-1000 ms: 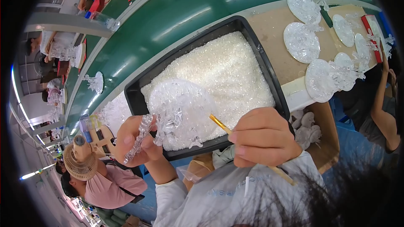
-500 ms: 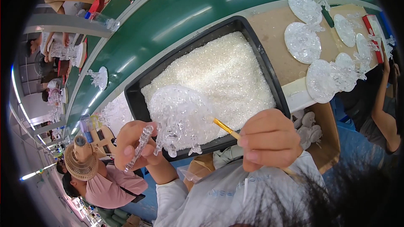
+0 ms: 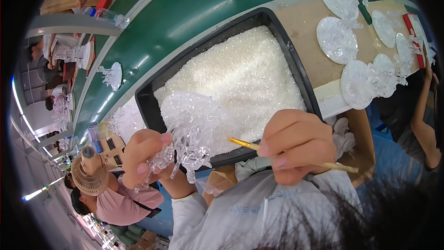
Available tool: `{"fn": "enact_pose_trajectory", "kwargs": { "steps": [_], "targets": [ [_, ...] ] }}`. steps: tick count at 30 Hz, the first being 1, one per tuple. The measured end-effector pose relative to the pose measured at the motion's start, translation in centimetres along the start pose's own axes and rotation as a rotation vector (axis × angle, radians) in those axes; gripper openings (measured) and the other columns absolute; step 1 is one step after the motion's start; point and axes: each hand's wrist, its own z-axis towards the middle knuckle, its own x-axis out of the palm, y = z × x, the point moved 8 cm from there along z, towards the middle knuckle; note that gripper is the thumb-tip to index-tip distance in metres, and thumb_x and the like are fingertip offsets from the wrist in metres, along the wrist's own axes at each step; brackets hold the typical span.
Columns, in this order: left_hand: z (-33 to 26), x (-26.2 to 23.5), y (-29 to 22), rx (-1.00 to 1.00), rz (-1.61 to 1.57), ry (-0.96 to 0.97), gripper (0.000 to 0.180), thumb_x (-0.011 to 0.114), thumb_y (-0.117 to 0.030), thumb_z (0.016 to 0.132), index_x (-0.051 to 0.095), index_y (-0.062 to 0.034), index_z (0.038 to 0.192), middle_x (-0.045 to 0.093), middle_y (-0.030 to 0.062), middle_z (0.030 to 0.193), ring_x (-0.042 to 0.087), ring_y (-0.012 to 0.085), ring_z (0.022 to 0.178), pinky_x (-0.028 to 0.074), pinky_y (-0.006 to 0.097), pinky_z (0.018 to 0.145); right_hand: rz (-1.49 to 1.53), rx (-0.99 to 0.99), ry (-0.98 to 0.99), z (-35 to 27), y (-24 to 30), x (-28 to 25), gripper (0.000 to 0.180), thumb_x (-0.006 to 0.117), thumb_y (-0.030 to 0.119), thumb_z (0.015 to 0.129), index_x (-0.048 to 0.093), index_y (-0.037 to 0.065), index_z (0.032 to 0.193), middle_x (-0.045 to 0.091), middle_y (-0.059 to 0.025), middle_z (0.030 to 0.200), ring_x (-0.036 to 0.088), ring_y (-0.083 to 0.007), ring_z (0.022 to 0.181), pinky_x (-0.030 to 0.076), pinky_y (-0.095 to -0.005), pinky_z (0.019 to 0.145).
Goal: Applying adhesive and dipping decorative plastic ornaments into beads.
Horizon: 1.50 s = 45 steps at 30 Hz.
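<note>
Over a black tray (image 3: 296, 67) of clear, glittering granules (image 3: 236, 74), my left hand (image 3: 143, 155) grips a clear plastic ornament (image 3: 192, 115) with a round base and jutting figures. Its fingers are closed around the ornament's lower left part. A slim paintbrush (image 3: 249, 145) with a pale handle and a gold-coloured ferrule is pinched in my right hand (image 3: 298, 146). The brush tip points left, close to the ornament's right side; I cannot tell whether they touch. The handle's end sticks out to the right below my fingers.
Several similar clear ornaments (image 3: 337, 40) stand on a brown board (image 3: 300, 28) at the right. Beyond the tray runs a green conveyor belt (image 3: 185, 32) carrying one ornament (image 3: 111, 75). A cardboard box (image 3: 365, 148) with whitish pieces is at my right. A beige fan (image 3: 90, 171) and co-workers are nearby.
The ornament has turned and tilted in my left hand, so its figures face differently. My right hand has risen slightly, and the brush now lies flatter, its tip a little lower.
</note>
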Motion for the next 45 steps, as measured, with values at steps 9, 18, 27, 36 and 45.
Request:
{"fn": "enact_pose_trajectory", "kwargs": {
  "steps": [9,18,27,36,45],
  "targets": [
    [-0.7,-0.2,0.3,0.058,-0.05,0.068,0.035,0.058,-0.009,0.093,0.046,-0.0022,0.125,0.064,0.0362,0.084,0.047,0.0226,0.048,0.039,0.031,0.039,-0.019,0.01,-0.02,0.4,0.1,0.1,0.027,0.069,-0.004,0.067,0.062,-0.001,0.092,0.068,-0.0182,0.088,0.064,-0.0265,0.066,0.053,-0.0306,0.052],
    [-2.3,-0.6,0.2,0.018,-0.104,0.025,0.027,0.058,-0.016,0.097,0.044,-0.0056,0.118,0.066,0.0278,0.08,0.052,0.0225,0.049,0.042,0.03,0.039,-0.089,-0.062,0.004,0.8,0.2,0.7,0.02,0.07,-0.005,0.066,0.06,-0.004,0.084,0.067,-0.0214,0.079,0.064,-0.0274,0.062,0.053,-0.0312,0.052],
    [-1.5,-0.3,0.0,-0.028,-0.043,0.075,0.027,0.061,-0.015,0.094,0.045,-0.0066,0.114,0.067,0.0283,0.082,0.054,0.0228,0.052,0.041,0.03,0.039,-0.196,-0.043,-0.052,0.2,0.2,0.8,0.016,0.069,-0.004,0.071,0.064,-0.002,0.087,0.068,-0.016,0.088,0.065,-0.0267,0.065,0.055,-0.0318,0.055],
    [2.0,1.5,-1.1,0.0,-0.055,0.383,0.023,0.062,-0.011,0.085,0.054,-0.0104,0.107,0.069,0.0278,0.095,0.057,0.0234,0.062,0.042,0.031,0.045,-0.144,-0.051,0.042,0.5,0.0,0.9,0.019,0.071,-0.005,0.069,0.061,-0.005,0.085,0.067,-0.0218,0.082,0.064,-0.0278,0.063,0.054,-0.0306,0.053],
    [2.6,2.4,-1.4,-0.129,0.002,0.386,0.023,0.059,-0.017,0.082,0.057,-0.0169,0.105,0.072,0.0201,0.096,0.057,0.0209,0.066,0.043,0.031,0.052,-0.197,0.018,0.08,0.4,-0.4,1.5,0.014,0.071,-0.001,0.074,0.066,-0.003,0.087,0.068,-0.0175,0.091,0.066,-0.0294,0.068,0.056,-0.0339,0.057]
  ]
}}
